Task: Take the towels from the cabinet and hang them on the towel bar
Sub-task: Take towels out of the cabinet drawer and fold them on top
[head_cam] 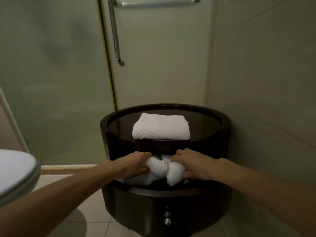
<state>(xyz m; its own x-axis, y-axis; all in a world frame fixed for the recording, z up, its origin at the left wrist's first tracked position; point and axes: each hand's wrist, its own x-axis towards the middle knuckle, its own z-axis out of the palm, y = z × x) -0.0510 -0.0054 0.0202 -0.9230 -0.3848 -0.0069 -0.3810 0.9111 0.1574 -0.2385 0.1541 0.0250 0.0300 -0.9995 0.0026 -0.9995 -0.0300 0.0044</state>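
A round dark wooden cabinet [220,151] stands in the corner. On its top lies a folded white towel [161,127]. In the open shelf below, a second white towel [164,170] is bunched up at the front opening. My left hand [136,164] grips its left side and my right hand [195,165] grips its right side. More white cloth shows under the hands on the shelf. A towel bar [157,2] runs across the glass door at the top of the view, bare of towels.
A frosted glass shower door with a long vertical metal handle [114,31] stands behind the cabinet. A white toilet lid [17,170] juts in at the left. Tiled wall closes the right side. Two metal knobs [167,218] sit low on the cabinet front.
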